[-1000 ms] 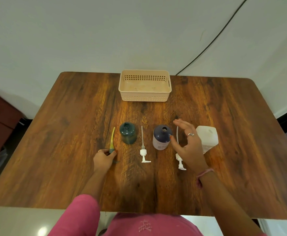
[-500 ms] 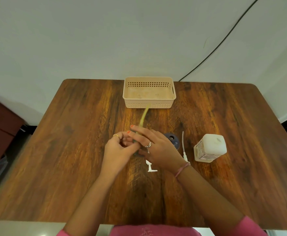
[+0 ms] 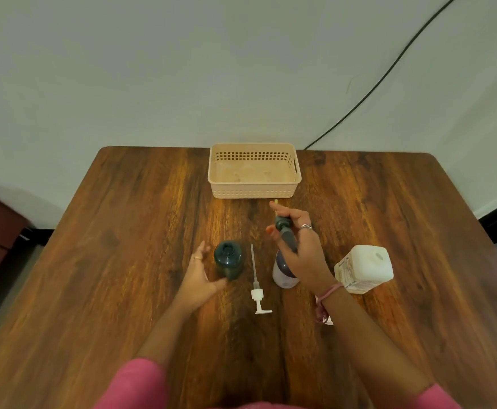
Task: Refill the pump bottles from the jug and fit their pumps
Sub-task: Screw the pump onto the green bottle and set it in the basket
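- Wooden table (image 3: 123,261): dark grain, fills the lower part of the view; a pale wall behind it with a black cable (image 3: 389,69) running down to the far edge.
- Beige basket (image 3: 254,188): slotted plastic, at the far middle of the table, well apart from the other things.
- White jug (image 3: 365,268): stands right of the row, cap on, label toward the person; just beside the right wrist, contact not clear.
- Right hand (image 3: 300,255): raised over the table, fingers closed around the dark pump (image 3: 284,231). The pump's collar sits at the fingertips, its head runs back along the palm, and its yellowish tube tip (image 3: 275,202) pokes out past the fingers toward the basket. A ring and a pink wrist band show.
- Left hand (image 3: 200,278): low at the table, fingers spread and curved, thumb at the base of the dark green bottle (image 3: 228,259). It cups the bottle's left side without a full clasp; how firm the touch is, I cannot tell.
- Dark green bottle: upright, neck uncapped, left of centre.
- White-bodied bottle (image 3: 282,277): upright, mostly hidden beneath the right hand and forearm.
- White pump (image 3: 257,287): lies flat between the two bottles, tube pointing away, nozzle toward the person; no hand on it.
- Pink sleeves (image 3: 135,385): at the bottom edge.
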{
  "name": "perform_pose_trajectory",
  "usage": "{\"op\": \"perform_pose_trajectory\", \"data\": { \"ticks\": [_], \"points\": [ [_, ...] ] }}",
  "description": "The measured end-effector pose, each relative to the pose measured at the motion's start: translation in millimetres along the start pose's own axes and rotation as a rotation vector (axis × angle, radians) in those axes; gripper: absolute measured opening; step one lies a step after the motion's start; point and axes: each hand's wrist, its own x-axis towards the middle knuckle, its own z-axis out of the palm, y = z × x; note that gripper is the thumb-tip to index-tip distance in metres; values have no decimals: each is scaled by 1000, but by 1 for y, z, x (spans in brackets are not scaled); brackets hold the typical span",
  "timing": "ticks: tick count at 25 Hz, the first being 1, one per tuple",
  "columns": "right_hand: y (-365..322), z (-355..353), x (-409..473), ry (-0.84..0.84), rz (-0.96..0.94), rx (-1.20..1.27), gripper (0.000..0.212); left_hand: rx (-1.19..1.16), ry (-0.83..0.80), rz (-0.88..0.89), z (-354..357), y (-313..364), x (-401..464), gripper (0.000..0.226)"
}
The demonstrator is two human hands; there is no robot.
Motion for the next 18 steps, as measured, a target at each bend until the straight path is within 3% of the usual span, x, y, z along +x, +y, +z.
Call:
{"op": "perform_pose_trajectory", "data": {
  "ticks": [3, 8, 13, 18],
  "points": [
    [-2, -7, 6, 140, -5, -2, 36, 9, -12, 34, 19, -11, 15, 109],
    [-9, -28, 17, 298, 44, -53, 33, -129, 83, -5, 31, -6, 15, 77],
    [-41, -48, 38, 298, -19, -5, 28, -216, 230, 37, 28, 2, 17, 74],
    [-86, -66, 72, 270, -6, 158, 24, -230, 326, 176, 19, 53, 15, 71]
  ]
}}
